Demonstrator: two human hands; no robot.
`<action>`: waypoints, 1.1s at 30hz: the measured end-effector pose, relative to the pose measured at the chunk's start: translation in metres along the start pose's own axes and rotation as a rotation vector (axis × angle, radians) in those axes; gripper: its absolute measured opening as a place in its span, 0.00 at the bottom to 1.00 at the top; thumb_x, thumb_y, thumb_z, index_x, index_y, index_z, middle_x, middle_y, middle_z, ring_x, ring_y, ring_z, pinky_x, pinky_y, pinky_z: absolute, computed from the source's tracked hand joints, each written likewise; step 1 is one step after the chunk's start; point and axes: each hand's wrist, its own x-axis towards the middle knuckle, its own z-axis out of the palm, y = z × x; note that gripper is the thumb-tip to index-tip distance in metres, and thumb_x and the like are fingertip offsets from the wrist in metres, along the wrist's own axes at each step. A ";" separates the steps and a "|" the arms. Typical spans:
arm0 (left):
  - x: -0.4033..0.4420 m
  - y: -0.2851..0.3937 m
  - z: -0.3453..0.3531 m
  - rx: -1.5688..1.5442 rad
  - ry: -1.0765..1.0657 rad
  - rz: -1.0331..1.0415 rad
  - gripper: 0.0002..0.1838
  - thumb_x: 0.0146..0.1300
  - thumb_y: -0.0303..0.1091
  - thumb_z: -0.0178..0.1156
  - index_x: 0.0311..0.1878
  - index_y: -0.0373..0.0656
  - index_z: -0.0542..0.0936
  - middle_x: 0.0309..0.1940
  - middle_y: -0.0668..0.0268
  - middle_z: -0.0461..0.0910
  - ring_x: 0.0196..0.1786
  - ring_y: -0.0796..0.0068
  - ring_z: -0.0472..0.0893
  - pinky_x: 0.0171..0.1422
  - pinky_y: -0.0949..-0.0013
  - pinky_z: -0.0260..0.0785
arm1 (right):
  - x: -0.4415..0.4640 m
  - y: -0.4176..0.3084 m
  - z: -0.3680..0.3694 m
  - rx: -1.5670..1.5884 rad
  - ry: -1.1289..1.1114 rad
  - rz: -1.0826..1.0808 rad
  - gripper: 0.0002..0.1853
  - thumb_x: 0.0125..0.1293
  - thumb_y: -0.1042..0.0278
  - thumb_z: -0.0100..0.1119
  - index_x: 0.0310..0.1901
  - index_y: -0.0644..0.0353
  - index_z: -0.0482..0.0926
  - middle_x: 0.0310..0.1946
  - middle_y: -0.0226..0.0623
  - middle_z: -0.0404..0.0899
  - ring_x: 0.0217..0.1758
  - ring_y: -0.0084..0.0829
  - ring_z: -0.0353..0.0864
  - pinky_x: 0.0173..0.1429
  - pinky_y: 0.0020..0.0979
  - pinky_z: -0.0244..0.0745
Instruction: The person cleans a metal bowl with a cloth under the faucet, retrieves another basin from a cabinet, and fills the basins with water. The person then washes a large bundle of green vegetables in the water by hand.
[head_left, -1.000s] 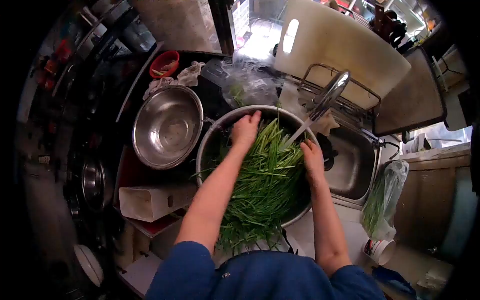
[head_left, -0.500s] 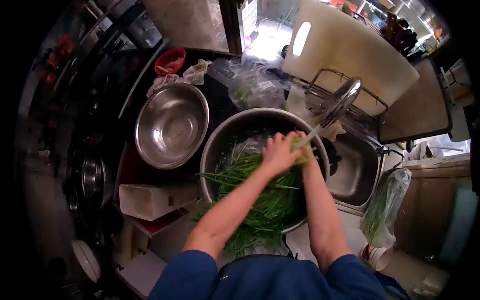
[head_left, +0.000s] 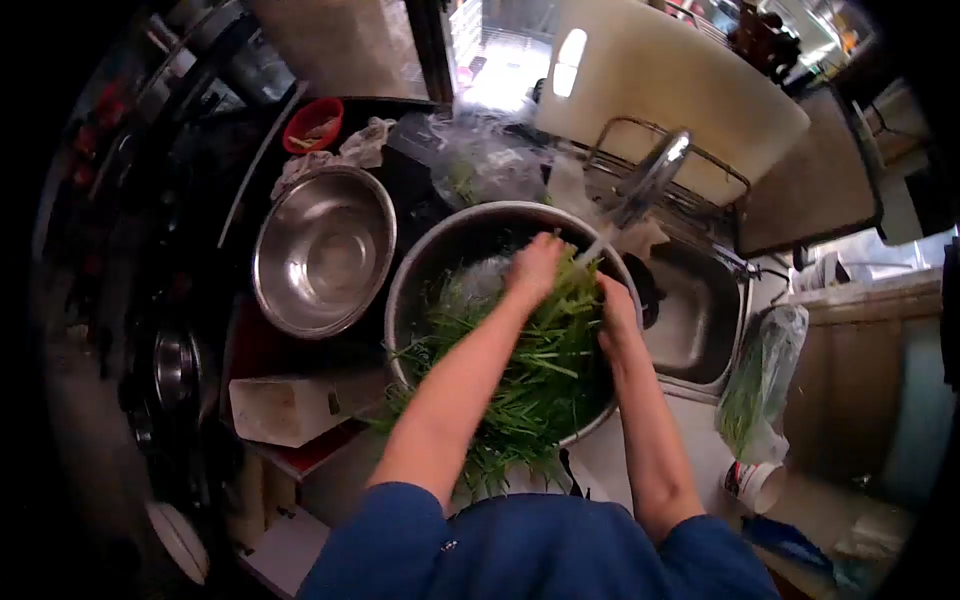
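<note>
A large steel basin [head_left: 405, 290] holds water and a mass of long thin greens [head_left: 545, 375] that look like garlic chives, some hanging over its near rim. My left hand [head_left: 537, 266] is closed around their pale ends near the far side, slightly smeared by motion. At the basin's right side my right hand [head_left: 617, 305] grips the edge of the same bunch, its fingertips partly hidden by the leaves. Water runs from the faucet [head_left: 655, 175] onto the greens between both hands.
A steel bowl [head_left: 325, 255] stands left of the basin, with a red bowl [head_left: 312, 125] behind it. The sink [head_left: 695, 325] lies to the right, beside bagged greens [head_left: 762, 380]. A big cutting board [head_left: 670, 100] leans behind the faucet. A pale rectangular container [head_left: 275, 410] sits lower left.
My hands, close together on the pale ends before, are now apart: the left moved left, the right lower along the basin's side. The bunch has spread out between them under the water.
</note>
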 end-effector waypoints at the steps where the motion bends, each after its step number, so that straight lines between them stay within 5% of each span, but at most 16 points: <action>1: 0.012 -0.012 -0.001 -0.018 0.049 0.067 0.22 0.66 0.53 0.48 0.55 0.49 0.74 0.46 0.47 0.79 0.50 0.42 0.76 0.54 0.47 0.67 | -0.001 -0.006 -0.005 -0.056 0.039 -0.029 0.18 0.68 0.56 0.51 0.50 0.61 0.76 0.41 0.31 0.77 0.42 0.28 0.75 0.48 0.32 0.69; 3: 0.038 -0.033 -0.015 0.104 -0.023 0.155 0.24 0.65 0.53 0.50 0.56 0.45 0.75 0.49 0.48 0.78 0.52 0.43 0.76 0.56 0.50 0.68 | -0.007 -0.012 -0.013 -0.164 0.110 -0.075 0.21 0.68 0.55 0.50 0.54 0.63 0.74 0.47 0.33 0.76 0.47 0.29 0.74 0.53 0.33 0.68; 4: 0.027 -0.023 -0.036 0.060 -0.032 0.173 0.26 0.64 0.52 0.53 0.58 0.44 0.74 0.49 0.49 0.79 0.53 0.46 0.77 0.56 0.52 0.69 | -0.004 -0.003 -0.020 -0.316 0.092 -0.219 0.25 0.68 0.56 0.51 0.59 0.66 0.71 0.56 0.40 0.73 0.58 0.33 0.72 0.62 0.34 0.63; 7: 0.013 -0.027 -0.090 0.065 -0.058 0.300 0.30 0.58 0.47 0.62 0.61 0.40 0.72 0.51 0.52 0.80 0.53 0.56 0.79 0.57 0.61 0.70 | -0.007 0.009 -0.034 -0.766 0.053 -0.530 0.28 0.67 0.57 0.51 0.63 0.67 0.66 0.61 0.48 0.71 0.65 0.40 0.69 0.66 0.35 0.61; 8: -0.005 -0.019 -0.114 0.055 -0.083 0.293 0.30 0.57 0.45 0.64 0.60 0.40 0.73 0.50 0.52 0.80 0.52 0.58 0.80 0.56 0.62 0.71 | -0.028 0.000 -0.026 -0.969 0.092 -0.538 0.28 0.64 0.66 0.52 0.65 0.67 0.63 0.63 0.53 0.68 0.68 0.47 0.65 0.68 0.37 0.60; 12: -0.035 -0.050 -0.167 0.159 0.047 0.344 0.25 0.54 0.34 0.65 0.57 0.38 0.75 0.48 0.55 0.81 0.45 0.62 0.83 0.51 0.64 0.74 | -0.066 -0.001 -0.019 -1.074 0.118 -0.817 0.32 0.56 0.80 0.54 0.65 0.63 0.63 0.60 0.53 0.69 0.64 0.51 0.67 0.67 0.39 0.62; 15: -0.071 -0.060 -0.180 0.253 0.072 0.349 0.21 0.54 0.31 0.65 0.53 0.40 0.78 0.45 0.57 0.82 0.43 0.65 0.83 0.50 0.65 0.74 | -0.075 0.002 -0.040 -1.163 0.216 -1.034 0.31 0.54 0.81 0.55 0.63 0.63 0.65 0.58 0.51 0.70 0.62 0.50 0.69 0.66 0.40 0.63; 17: -0.088 -0.074 -0.169 0.183 0.039 0.379 0.18 0.52 0.28 0.65 0.48 0.42 0.80 0.39 0.59 0.81 0.39 0.63 0.81 0.47 0.64 0.73 | -0.081 0.006 -0.046 -1.055 0.227 -0.903 0.27 0.53 0.82 0.57 0.58 0.63 0.71 0.57 0.48 0.71 0.60 0.48 0.70 0.64 0.39 0.65; 21: -0.121 -0.041 -0.116 0.376 0.022 0.881 0.18 0.49 0.29 0.67 0.46 0.43 0.79 0.37 0.60 0.77 0.44 0.57 0.77 0.47 0.60 0.71 | -0.088 0.012 -0.045 -1.199 0.265 -0.974 0.22 0.53 0.80 0.59 0.53 0.61 0.75 0.56 0.44 0.73 0.58 0.45 0.72 0.63 0.38 0.67; 24: -0.127 -0.028 -0.077 0.456 0.018 0.942 0.18 0.49 0.32 0.68 0.45 0.43 0.78 0.39 0.60 0.76 0.47 0.58 0.76 0.47 0.59 0.70 | -0.095 0.020 -0.041 -1.244 0.288 -1.004 0.20 0.53 0.78 0.60 0.50 0.62 0.76 0.55 0.45 0.73 0.57 0.46 0.71 0.62 0.40 0.67; 31: -0.053 -0.069 -0.090 0.236 0.202 0.505 0.12 0.57 0.34 0.64 0.41 0.38 0.78 0.37 0.56 0.77 0.37 0.57 0.78 0.43 0.57 0.70 | -0.114 0.022 -0.062 -1.203 0.414 -0.974 0.19 0.54 0.73 0.62 0.49 0.63 0.77 0.55 0.47 0.73 0.57 0.46 0.72 0.61 0.40 0.67; 33: -0.061 -0.061 -0.101 0.389 0.244 0.426 0.22 0.59 0.40 0.62 0.54 0.41 0.74 0.52 0.55 0.74 0.52 0.53 0.74 0.55 0.56 0.67 | -0.110 0.030 -0.074 -1.137 0.488 -0.910 0.19 0.54 0.71 0.63 0.49 0.63 0.77 0.54 0.47 0.73 0.57 0.46 0.72 0.61 0.40 0.67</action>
